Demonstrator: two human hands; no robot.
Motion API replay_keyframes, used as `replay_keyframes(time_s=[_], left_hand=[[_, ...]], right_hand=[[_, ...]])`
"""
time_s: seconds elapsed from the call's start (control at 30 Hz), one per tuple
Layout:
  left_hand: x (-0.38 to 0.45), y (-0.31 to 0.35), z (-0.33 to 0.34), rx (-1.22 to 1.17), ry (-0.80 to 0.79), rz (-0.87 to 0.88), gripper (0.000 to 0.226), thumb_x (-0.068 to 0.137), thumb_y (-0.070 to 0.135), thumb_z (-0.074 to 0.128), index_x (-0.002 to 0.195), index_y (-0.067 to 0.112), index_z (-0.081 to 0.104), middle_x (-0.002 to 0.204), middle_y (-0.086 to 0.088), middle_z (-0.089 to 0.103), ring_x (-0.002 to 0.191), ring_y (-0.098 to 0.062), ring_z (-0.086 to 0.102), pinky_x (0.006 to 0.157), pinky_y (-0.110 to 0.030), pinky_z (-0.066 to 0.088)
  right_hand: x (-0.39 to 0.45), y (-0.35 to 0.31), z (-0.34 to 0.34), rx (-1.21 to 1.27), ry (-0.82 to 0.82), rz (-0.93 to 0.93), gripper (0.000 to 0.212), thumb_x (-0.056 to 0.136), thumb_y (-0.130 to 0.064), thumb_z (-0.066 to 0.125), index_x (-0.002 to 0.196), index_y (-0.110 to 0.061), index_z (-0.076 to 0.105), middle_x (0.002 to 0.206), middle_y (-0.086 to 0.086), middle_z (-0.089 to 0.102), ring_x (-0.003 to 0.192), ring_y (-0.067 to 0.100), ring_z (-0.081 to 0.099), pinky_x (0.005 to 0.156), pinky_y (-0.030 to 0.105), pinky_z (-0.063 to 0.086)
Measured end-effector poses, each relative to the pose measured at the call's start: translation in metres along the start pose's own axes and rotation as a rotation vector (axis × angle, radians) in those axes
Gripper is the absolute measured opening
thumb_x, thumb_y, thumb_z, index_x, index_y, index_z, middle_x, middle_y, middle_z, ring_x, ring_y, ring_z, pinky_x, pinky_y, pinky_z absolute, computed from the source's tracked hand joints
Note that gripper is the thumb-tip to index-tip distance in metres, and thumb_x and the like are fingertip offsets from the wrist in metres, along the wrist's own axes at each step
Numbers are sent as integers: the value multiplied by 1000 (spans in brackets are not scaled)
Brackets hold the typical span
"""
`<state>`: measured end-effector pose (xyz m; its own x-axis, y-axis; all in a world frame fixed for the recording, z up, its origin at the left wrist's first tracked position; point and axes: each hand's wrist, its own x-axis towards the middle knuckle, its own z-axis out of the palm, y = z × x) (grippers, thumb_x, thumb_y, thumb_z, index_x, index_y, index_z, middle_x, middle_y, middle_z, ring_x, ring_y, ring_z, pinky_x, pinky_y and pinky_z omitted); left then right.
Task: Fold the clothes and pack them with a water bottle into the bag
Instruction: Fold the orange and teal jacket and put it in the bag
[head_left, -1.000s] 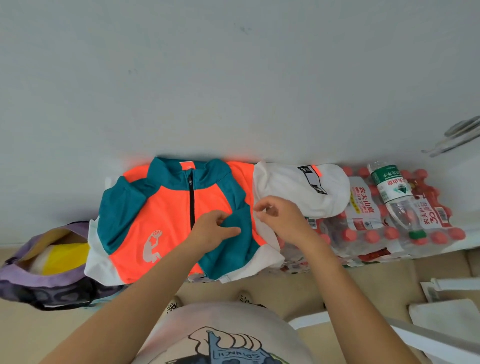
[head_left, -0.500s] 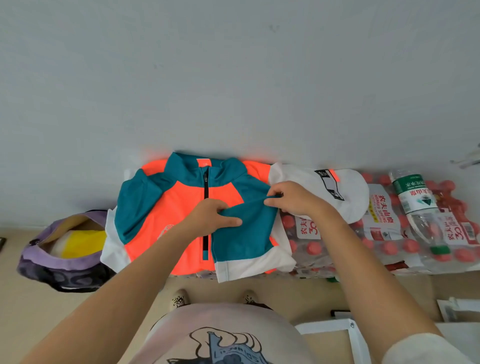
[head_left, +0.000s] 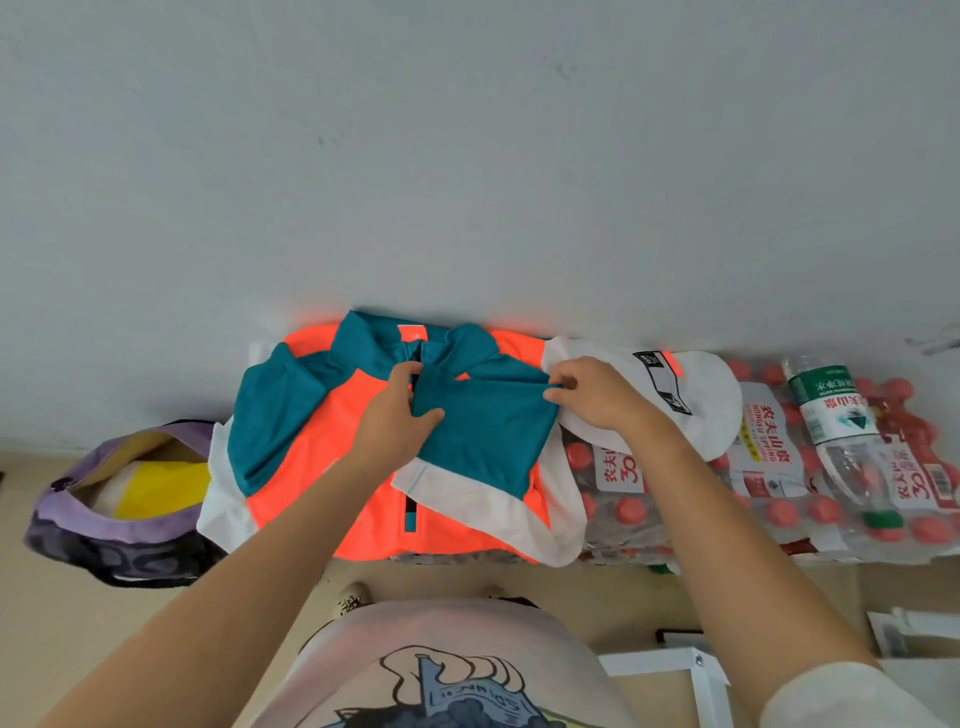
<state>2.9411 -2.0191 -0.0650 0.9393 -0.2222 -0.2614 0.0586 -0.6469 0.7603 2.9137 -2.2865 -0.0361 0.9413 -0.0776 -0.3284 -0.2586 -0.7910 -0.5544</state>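
Orange-and-teal zip jersey (head_left: 322, 467) lies flat on shrink-wrapped bottle packs (head_left: 769, 499). Left hand (head_left: 395, 415) pinches the folded-in teal sleeve (head_left: 483, 441) as an anchor while right hand (head_left: 592, 395) pinches its shoulder edge to square the crease.

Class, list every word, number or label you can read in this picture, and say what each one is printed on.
"农夫山泉" and "NONGFU SPRING": white labels on the shrink-wrapped bottle packs.
"30": the same pack labels.
Loose water bottle, green label: characters too blurred to read.
White garment, black patch: unreadable.
Person's T-shirt, print lettering: not legible.
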Motion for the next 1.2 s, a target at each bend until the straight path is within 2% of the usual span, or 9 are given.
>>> replay_keyframes(time_s=[0.17, 0.3, 0.4, 0.57, 0.8, 0.9, 1.0, 1.1, 1.2], left_hand=[[-17, -5, 4, -150, 33, 51, 77, 84, 17, 74, 145, 33, 31, 86, -23, 65, 67, -25, 58, 69, -43, 51], [-24, -8, 0, -170, -84, 73, 81, 82, 16, 75, 143, 45, 29, 87, -31, 62, 77, -39, 62, 77, -51, 52], [-27, -9, 0, -229, -196, 135, 79, 82, 5, 71, 129, 60, 39, 99, -12, 69, 93, -27, 67, 87, -43, 55], [-23, -16, 1, -140, -316, 179, 61, 81, 5, 75, 117, 50, 55, 126, 16, 60, 118, -8, 57, 103, -29, 46], [-18, -11, 0, 10, -272, 174, 45, 80, 7, 75, 109, 39, 63, 101, 1, 69, 62, -4, 60, 65, -16, 48], [-22, -9, -3, 255, -80, 246, 36, 80, 24, 77, 115, 24, 68, 90, 3, 60, 77, -16, 58, 69, -27, 44], [-33, -2, 9, 376, 220, 537, 35, 88, 34, 61, 113, 11, 67, 98, -9, 55, 91, -29, 57, 72, -38, 49], [-41, 1, 35, 544, 11, 625, 56, 90, 49, 48, 134, 16, 58, 141, -16, 49, 133, -37, 43, 105, -54, 38], [-38, -10, 50, 760, -108, 562, 69, 90, 63, 33, 150, 29, 37, 161, -6, 24, 150, -32, 14, 117, -57, 14]], right_hand=[[-6, -12, -4, 232, 177, 25, 11, 94, -24, 61, 104, -20, 61, 93, 1, 64, 79, 22, 63, 78, 33, 50], [-49, -8, 21, 302, 245, 124, 23, 93, -34, 62, 114, -27, 55, 92, -8, 61, 82, 12, 62, 75, 31, 49], [-90, -5, 53, 376, 312, 239, 14, 91, -36, 64, 98, -24, 59, 86, -9, 64, 81, 15, 64, 75, 37, 53], [-122, -15, 95, 334, 312, 275, 28, 84, -46, 72, 93, -23, 58, 76, -7, 61, 72, 8, 59, 63, 26, 49], [-123, -9, 100, 276, 412, 301, 16, 89, -31, 67, 84, -17, 60, 80, 0, 57, 72, 14, 53, 62, 30, 42], [-140, 2, 104, 328, 446, 329, 17, 89, -40, 67, 85, -24, 66, 79, -10, 62, 73, 4, 58, 64, 26, 47], [-163, 17, 115, 412, 475, 362, 16, 84, -50, 69, 75, -38, 64, 74, -16, 63, 71, 0, 58, 60, 15, 40], [-176, 28, 131, 556, 412, 397, 14, 78, -50, 76, 86, -45, 65, 99, -12, 57, 86, 0, 57, 71, 14, 40], [-178, 31, 146, 675, 308, 420, 30, 77, -42, 81, 101, -45, 63, 113, -10, 49, 103, 2, 52, 81, 14, 41]])
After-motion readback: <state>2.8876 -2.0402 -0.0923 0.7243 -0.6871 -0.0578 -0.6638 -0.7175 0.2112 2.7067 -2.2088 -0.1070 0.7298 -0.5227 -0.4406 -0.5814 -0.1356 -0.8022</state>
